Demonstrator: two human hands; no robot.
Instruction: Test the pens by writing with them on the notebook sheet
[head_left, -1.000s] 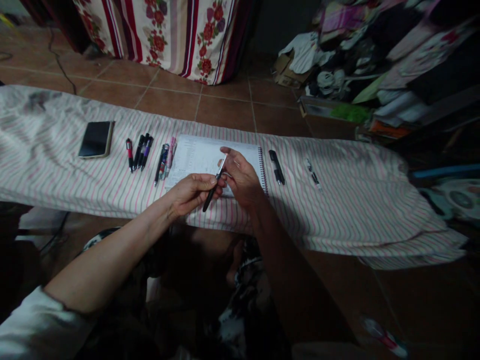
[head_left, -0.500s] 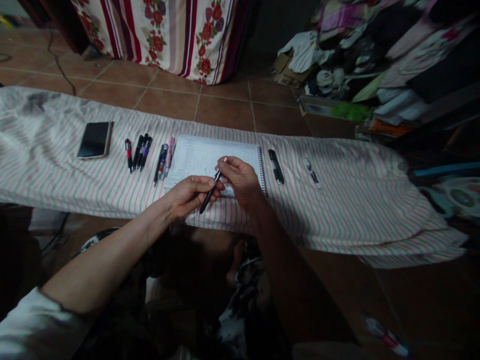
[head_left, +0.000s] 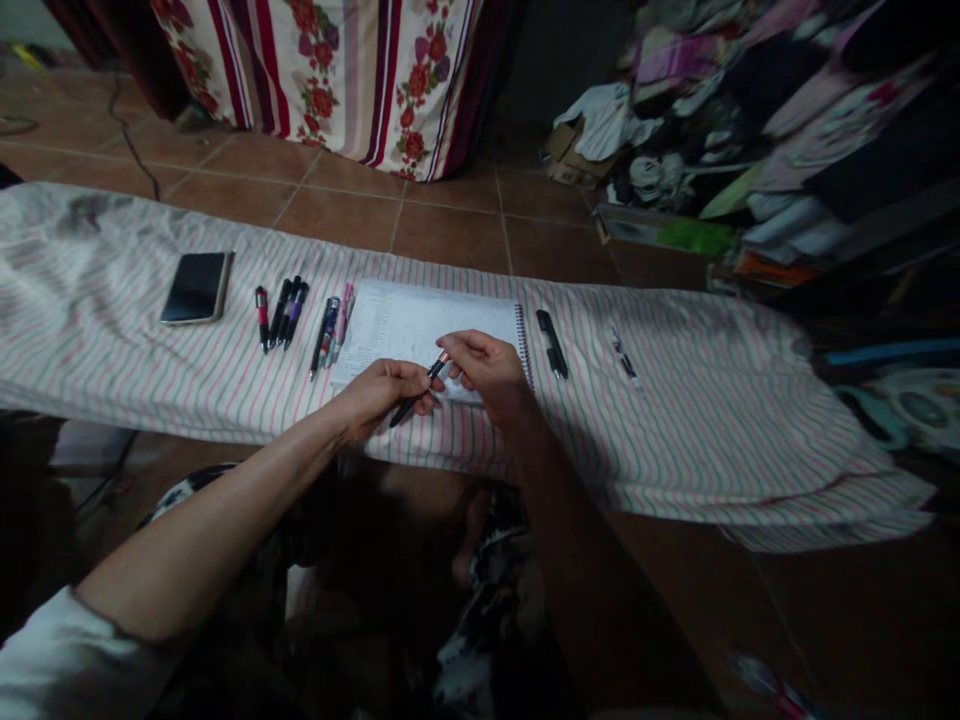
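A dark pen (head_left: 403,411) slants over the near edge of the open spiral notebook (head_left: 420,300), its lower end toward me. My left hand (head_left: 386,392) is closed around its middle, thumb on top. At the upper end, where a shiny part shows, the fingertips of my right hand (head_left: 487,368) are pinched on the pen. Just left of the notebook lie several pens (head_left: 327,330) side by side. Past its spiral binding rests a black pen (head_left: 553,345), and farther right a thin clear-and-black pen (head_left: 624,358).
A striped cloth (head_left: 720,420) covers the long, low surface. On its left are a phone (head_left: 196,288) and another group of pens (head_left: 287,312). Beyond are a tiled floor (head_left: 352,215), a floral curtain (head_left: 360,80) and piled clothes (head_left: 600,120).
The pen is tilted flatter, and my right fingertips sit nearer its upper end. Both hands appear slightly lower in view, as the whole scene has shifted a little downward.
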